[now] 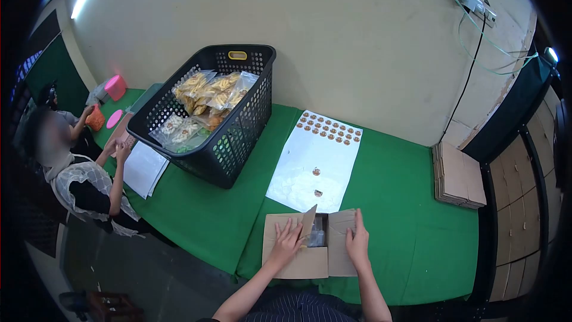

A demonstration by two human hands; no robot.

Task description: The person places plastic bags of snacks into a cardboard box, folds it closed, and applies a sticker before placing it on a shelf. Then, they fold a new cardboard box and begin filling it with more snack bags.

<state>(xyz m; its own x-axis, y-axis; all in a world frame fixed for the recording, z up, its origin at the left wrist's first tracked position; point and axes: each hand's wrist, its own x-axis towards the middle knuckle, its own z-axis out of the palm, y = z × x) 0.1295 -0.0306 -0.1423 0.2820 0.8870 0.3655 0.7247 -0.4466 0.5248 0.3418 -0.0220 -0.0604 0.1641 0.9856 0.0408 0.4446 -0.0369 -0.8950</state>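
Note:
An open cardboard box (311, 262) lies at the table's front edge, its flaps spread out. Clear plastic shows inside the box, though its contents are hard to make out. My left hand (286, 242) rests on the left flap with its fingers spread. On the right flap's outer edge lies my right hand (358, 240), its index finger stretched forward and the thumb apart. Just behind the box is a white sheet (298, 170) with rows of small round brown stickers along its far end and two more stickers lower down.
A black basket (229, 143) holds bagged snacks (217, 92). Flattened cardboard (456, 173) is stacked at the right. Papers (142, 170) lie near a co-worker (89, 194) at the left, with another person behind. Boxes (515, 214) line the right side. A cable hangs on the wall.

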